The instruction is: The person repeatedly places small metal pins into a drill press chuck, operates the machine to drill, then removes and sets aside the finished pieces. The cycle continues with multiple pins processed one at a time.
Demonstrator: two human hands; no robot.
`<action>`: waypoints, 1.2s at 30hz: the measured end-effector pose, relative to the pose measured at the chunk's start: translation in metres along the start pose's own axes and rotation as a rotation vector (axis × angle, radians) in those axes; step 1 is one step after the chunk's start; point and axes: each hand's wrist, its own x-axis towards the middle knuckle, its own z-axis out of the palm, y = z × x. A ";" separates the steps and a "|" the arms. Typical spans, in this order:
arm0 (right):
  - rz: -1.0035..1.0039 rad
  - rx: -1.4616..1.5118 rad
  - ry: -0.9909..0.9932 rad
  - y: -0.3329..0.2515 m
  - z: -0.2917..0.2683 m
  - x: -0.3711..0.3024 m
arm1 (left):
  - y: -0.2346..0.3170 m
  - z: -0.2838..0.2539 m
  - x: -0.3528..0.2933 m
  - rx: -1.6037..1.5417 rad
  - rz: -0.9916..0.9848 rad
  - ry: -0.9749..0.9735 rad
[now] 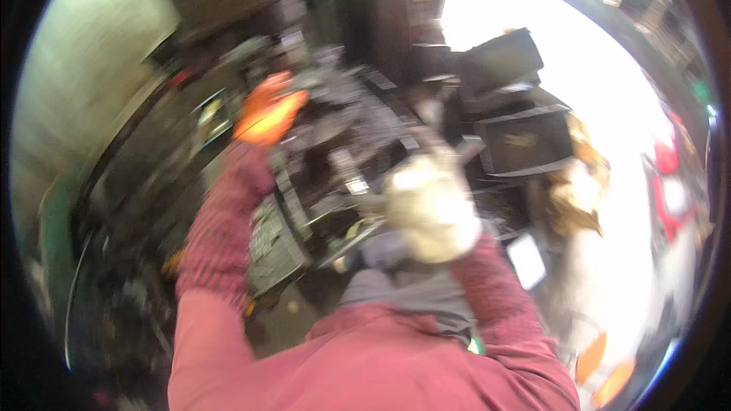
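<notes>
The picture is smeared by motion. My left hand, in an orange glove, reaches forward at the left above the dark, cluttered machinery. Its fingers look stretched and apart, with nothing visible between them. At the end of my right sleeve is a cream-coloured, rounded thing, which covers the place where my right hand would show. Whether that hand grips it cannot be made out. Between my arms lies a grey machine bed with metal blocks. A pale metal piece stands near its middle.
Dark open boxes stand at the right, with a crumpled tan thing beside them. A white flat panel is next to my right forearm. A small framed panel sits left of the orange glove. Orange pieces lie at the lower right.
</notes>
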 end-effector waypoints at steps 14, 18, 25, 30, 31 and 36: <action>0.114 0.029 -0.399 0.045 -0.024 0.045 | -0.084 0.095 -0.318 -0.604 -0.676 -0.159; 0.241 0.104 -0.278 0.066 -0.026 0.012 | -0.038 0.027 -0.306 -0.293 -0.477 -0.278; -0.062 0.080 -0.307 0.081 -0.057 -0.012 | 0.008 0.004 -0.305 -0.329 -0.326 -0.210; -0.130 -0.029 -0.622 0.107 -0.046 0.019 | -0.022 0.042 -0.290 -1.665 -0.712 0.232; -0.158 -0.052 -0.627 0.110 -0.041 0.021 | -0.025 0.043 -0.294 -1.744 -0.674 0.226; -0.292 -0.096 -0.177 0.115 -0.005 0.009 | -0.025 0.033 -0.303 -1.811 -0.627 0.314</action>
